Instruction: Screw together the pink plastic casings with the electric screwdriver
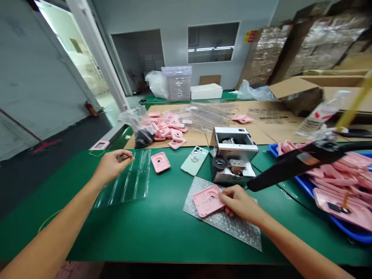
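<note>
My right hand (240, 203) grips the right edge of a pink plastic housing (205, 201), held above a sheet of bubble wrap (232, 228). Round openings and moulded ridges show on the housing's upturned face. On the left, my left hand (112, 166) is over the near-left part of a clear plastic tray (142, 176) with long slots. Its fingers are pinched together; what they hold, if anything, is too small to make out. Between the hands lie a second pink housing (160, 162) and a pale green phone (190, 166) with a ring on its back.
Behind the bubble wrap stands an open box (234, 149) with metal parts. A black arm (293, 164) reaches in from the right, before a blue bin (328, 215) of pink parts. More pink housings (171, 126) are heaped on cardboard at the back, near a plastic bottle (322, 112).
</note>
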{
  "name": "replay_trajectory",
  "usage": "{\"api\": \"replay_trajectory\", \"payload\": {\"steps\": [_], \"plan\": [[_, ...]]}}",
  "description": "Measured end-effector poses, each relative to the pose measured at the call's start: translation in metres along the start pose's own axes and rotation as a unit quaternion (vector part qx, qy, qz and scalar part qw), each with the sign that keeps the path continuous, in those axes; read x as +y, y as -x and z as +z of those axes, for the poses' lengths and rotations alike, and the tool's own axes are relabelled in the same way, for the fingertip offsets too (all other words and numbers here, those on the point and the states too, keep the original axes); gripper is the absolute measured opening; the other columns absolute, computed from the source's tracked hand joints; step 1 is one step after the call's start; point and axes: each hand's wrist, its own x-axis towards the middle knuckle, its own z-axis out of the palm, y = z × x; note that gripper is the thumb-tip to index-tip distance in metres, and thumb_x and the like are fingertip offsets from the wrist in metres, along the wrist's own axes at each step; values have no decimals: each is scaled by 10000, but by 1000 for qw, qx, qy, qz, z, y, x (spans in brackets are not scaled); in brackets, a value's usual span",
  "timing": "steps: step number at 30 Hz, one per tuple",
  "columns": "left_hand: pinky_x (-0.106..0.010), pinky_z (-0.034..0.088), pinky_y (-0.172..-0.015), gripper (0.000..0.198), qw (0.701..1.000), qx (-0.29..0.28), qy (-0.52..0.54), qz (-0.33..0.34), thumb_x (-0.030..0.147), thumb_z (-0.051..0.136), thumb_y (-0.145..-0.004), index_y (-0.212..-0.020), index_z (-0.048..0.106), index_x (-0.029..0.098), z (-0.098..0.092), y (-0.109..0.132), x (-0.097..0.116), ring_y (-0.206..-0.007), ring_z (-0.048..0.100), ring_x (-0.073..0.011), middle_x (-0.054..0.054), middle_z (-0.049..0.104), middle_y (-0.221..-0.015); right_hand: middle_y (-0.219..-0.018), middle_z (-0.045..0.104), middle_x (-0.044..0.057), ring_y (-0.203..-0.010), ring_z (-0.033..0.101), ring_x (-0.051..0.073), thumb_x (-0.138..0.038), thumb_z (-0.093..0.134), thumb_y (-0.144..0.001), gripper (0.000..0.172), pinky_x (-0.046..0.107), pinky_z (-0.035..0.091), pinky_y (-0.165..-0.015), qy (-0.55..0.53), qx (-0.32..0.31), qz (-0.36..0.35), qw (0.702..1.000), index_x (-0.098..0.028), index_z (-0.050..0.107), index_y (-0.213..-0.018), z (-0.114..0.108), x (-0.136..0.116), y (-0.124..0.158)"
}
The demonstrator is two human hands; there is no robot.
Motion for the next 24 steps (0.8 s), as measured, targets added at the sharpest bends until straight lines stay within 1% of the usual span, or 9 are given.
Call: {"api": "replay_trajectory", "payload": {"steps": [3,5,6,9,12,15,18,21,24], "plan": [[-281,627,-796,401,981,-129,115,88,590,759,-829,-894,660,207,30,49,55,-942,786,-213,-84,832,-1089,-655,715,46,-452,524,149,-411,606,-944,255,240,386,-430,-9,-84,41,996,-182,697,-1008,-7,-6,-3],[-258,592,-745,267,960,-209,112,152,468,728,-890,-844,665,213,56,79,92,-839,752,-173,-38,809,-915,-667,733,34,-472,549,163,-315,593,-961,382,240,381,-440,33,-103,25,994,-139,648,-1296,-12,-11,-5],[-247,558,-697,192,949,-242,89,181,402,709,-921,-871,695,217,68,90,108,-765,713,-152,-18,789,-856,-655,723,31,-492,565,171,-273,584,-962,380,244,374,-453,61,-98,7,993,-122,644,-1306,-15,-12,-6],[-249,560,-710,63,935,-279,62,211,241,736,-903,-950,757,205,98,100,139,-787,740,-156,-18,812,-897,-625,671,23,-532,553,164,-183,582,-937,132,270,300,-490,136,-77,-60,986,-156,704,-978,-19,-16,-9],[-285,631,-878,243,927,-310,88,194,199,676,-952,-1153,812,210,111,90,147,-1026,814,-199,-54,852,-1173,-631,637,0,-549,512,154,-143,583,-921,126,292,268,-524,161,-72,-106,978,-192,656,-831,-21,-16,-8],[-300,645,-966,329,919,-310,125,208,161,591,-996,-1224,819,232,114,85,149,-1124,810,-199,-45,841,-1256,-697,638,1,-627,550,165,-148,603,-910,152,290,321,-576,150,-51,-124,980,-211,551,-782,-20,-13,-8],[-268,646,-868,282,911,-295,147,247,155,661,-978,-1214,794,233,116,93,152,-978,813,-169,-32,855,-1136,-735,631,-3,-668,565,172,-165,614,-905,190,289,349,-595,120,-32,-125,984,-229,481,-785,-18,-8,-11],[-244,601,-769,145,902,-254,97,335,202,715,-996,-1114,793,231,126,104,153,-845,771,-145,-14,831,-973,-699,604,-20,-633,539,162,-174,611,-910,209,286,345,-570,83,-38,-124,988,-237,463,-776,-14,-2,-16],[-245,553,-717,154,871,-172,11,459,280,660,-1061,-1097,798,221,141,112,151,-805,748,-142,-33,809,-941,-689,600,-26,-642,560,162,-167,619,-905,213,277,360,-573,60,-33,-129,989,-235,466,-773,-12,3,-18]]}}
